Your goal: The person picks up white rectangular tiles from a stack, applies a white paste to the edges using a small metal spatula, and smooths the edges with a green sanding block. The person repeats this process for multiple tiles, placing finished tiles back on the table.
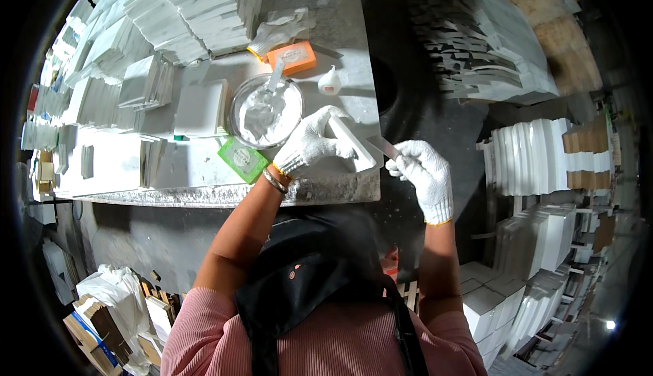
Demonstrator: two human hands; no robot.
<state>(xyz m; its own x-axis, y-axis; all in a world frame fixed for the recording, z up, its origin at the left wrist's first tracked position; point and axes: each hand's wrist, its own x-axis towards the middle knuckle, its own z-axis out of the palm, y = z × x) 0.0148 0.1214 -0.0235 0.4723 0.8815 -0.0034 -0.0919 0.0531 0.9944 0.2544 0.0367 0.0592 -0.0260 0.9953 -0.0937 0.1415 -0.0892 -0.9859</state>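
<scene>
A white tile [352, 146] stands tilted at the table's right front corner, gripped along its left side by my gloved left hand [313, 143]. My right hand [425, 171], also in a white knit glove, is closed around a putty knife [383, 147]. Its flat blade points left, close to the tile's right edge; the glove hides its handle. Just left of my left hand sits a round bowl [233, 114] of white paste [262, 116]. A flat spatula [277, 74] leans in the paste. By my left wrist lies a green sponge-sized block [243, 160].
Behind the bowl are an orange block [292, 58], a small white squeeze bottle [330, 82] and a loose glove [282, 28]. Stacked marble-look tiles [197, 15] fill the table's left and back. More slabs stand on racks [537, 155] at right.
</scene>
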